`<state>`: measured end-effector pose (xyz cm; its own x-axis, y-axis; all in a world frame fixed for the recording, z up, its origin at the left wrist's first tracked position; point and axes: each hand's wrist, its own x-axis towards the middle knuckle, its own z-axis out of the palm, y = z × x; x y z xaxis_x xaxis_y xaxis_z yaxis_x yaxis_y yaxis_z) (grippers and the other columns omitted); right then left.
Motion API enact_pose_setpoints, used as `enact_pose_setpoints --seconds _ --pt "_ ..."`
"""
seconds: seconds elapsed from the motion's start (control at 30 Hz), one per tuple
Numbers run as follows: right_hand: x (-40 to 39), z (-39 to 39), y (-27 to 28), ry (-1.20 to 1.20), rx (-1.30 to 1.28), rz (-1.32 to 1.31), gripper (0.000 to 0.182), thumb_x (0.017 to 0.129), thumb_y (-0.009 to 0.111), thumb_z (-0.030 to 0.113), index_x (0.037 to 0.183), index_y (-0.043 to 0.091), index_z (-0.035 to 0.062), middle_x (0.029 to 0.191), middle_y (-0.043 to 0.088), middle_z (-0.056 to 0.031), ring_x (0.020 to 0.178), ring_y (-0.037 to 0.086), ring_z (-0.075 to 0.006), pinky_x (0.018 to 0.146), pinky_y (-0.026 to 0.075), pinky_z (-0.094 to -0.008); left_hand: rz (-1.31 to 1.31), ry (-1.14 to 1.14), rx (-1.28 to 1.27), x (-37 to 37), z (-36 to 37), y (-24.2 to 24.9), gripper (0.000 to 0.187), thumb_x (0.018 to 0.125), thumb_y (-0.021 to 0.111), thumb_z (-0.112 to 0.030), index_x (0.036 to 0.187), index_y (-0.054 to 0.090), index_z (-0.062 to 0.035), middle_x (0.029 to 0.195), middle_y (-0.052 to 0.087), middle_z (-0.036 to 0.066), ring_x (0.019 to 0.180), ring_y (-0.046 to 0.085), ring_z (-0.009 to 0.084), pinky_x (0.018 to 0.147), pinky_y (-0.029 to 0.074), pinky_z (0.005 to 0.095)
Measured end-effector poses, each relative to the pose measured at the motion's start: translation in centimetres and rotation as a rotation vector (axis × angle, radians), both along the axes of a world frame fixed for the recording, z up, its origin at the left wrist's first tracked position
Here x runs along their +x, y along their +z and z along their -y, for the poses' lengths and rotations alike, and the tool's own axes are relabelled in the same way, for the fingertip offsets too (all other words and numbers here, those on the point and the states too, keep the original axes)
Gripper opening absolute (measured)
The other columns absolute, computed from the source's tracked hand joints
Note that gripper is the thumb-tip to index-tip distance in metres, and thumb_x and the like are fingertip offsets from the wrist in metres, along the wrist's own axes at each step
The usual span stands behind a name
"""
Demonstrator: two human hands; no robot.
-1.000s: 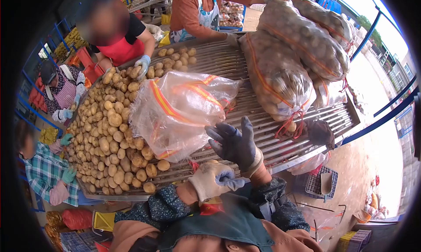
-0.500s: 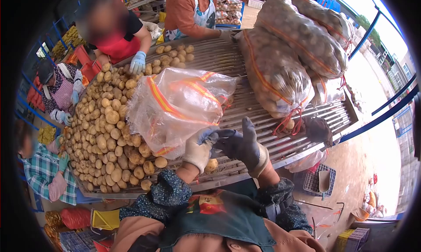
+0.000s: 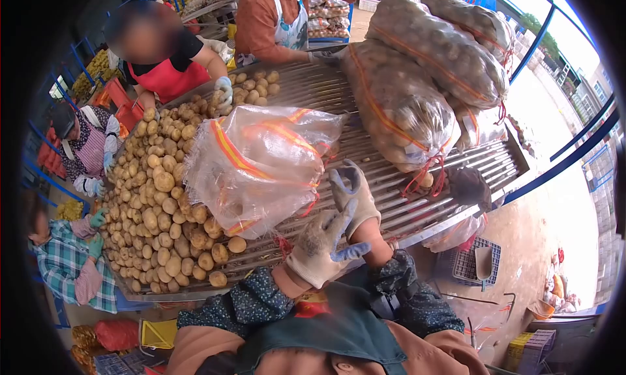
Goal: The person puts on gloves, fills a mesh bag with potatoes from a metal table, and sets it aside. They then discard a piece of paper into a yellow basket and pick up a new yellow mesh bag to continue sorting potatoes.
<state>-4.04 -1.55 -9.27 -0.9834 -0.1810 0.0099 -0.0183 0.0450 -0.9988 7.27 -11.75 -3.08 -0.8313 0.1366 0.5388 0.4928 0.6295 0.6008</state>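
My left hand [image 3: 321, 250], in a white glove with grey-blue fingers, is over the near edge of the slatted metal table [image 3: 365, 154]. Its fingers are spread and hold nothing. Just beyond it and to the right, my right hand [image 3: 355, 199] wears a matching glove, its fingers loosely bent and apart, nothing in its grasp. The two hands overlap in this view. A clear plastic mesh sack [image 3: 264, 169] with orange-yellow stripes lies crumpled beyond my left hand. Its red tie string [image 3: 312, 205] hangs toward my hands. The sack rests partly against a heap of potatoes [image 3: 160, 209].
Filled potato sacks [image 3: 404, 107] are stacked on the table's right, tied with red string. A dark cloth [image 3: 471, 187] lies at the right edge. Across the table, a person [image 3: 171, 68] touches potatoes; another [image 3: 270, 26] holds the sacks. A crate with a scoop [image 3: 483, 264] stands below.
My hands have shifted from fingertips meeting to overlapping, the left lower and right, the right turned and moved left. The person across the table has moved a gloved hand to the right.
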Motion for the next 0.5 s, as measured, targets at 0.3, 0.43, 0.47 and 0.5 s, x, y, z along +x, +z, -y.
enact_pose_setpoints --seconds 0.3,0.43,0.47,0.5 --pt "0.0 -1.1 0.3 -0.107 1.125 -0.744 0.040 0.077 0.074 0.032 0.108 0.066 0.0075 0.136 0.055 -0.0168 0.125 0.051 -0.0376 0.109 0.038 -0.0485 0.130 0.084 -0.010 -0.7 0.3 -3.3 0.026 0.082 0.075 -0.012 0.105 0.068 -0.0032 0.097 0.065 0.016 0.089 0.064 0.0357 0.078 0.052 0.0441" --pt "0.5 -1.5 0.8 -0.085 1.230 -0.779 0.045 0.075 0.072 0.042 0.107 0.068 0.0106 0.136 0.056 -0.0157 0.127 0.050 -0.0335 0.111 0.035 -0.0509 0.206 -0.025 -0.203 -0.6 0.4 -3.8 0.028 0.077 0.071 -0.004 0.105 0.067 -0.0026 0.098 0.064 0.016 0.092 0.063 0.0369 0.080 0.052 0.0453" --pt "0.7 -1.7 0.8 -0.088 1.231 -0.778 0.045 0.075 0.072 0.042 0.107 0.068 0.0106 0.136 0.056 -0.0157 0.127 0.050 -0.0335 0.111 0.035 -0.0509 0.204 -0.028 -0.203 -0.3 0.5 -3.8 0.028 0.077 0.071 -0.004 0.105 0.067 -0.0026 0.098 0.064 0.016 0.092 0.063 0.0369 0.080 0.052 0.0453" --pt "1.1 -1.9 0.9 -0.095 1.150 -0.755 0.046 0.076 0.072 0.043 0.109 0.069 0.0112 0.134 0.057 -0.0151 0.126 0.051 -0.0338 0.110 0.036 -0.0505 0.273 -0.106 -0.115 0.1 0.5 -3.5 0.026 0.078 0.069 -0.004 0.104 0.066 -0.0027 0.098 0.064 0.017 0.091 0.063 0.0380 0.080 0.051 0.0463"
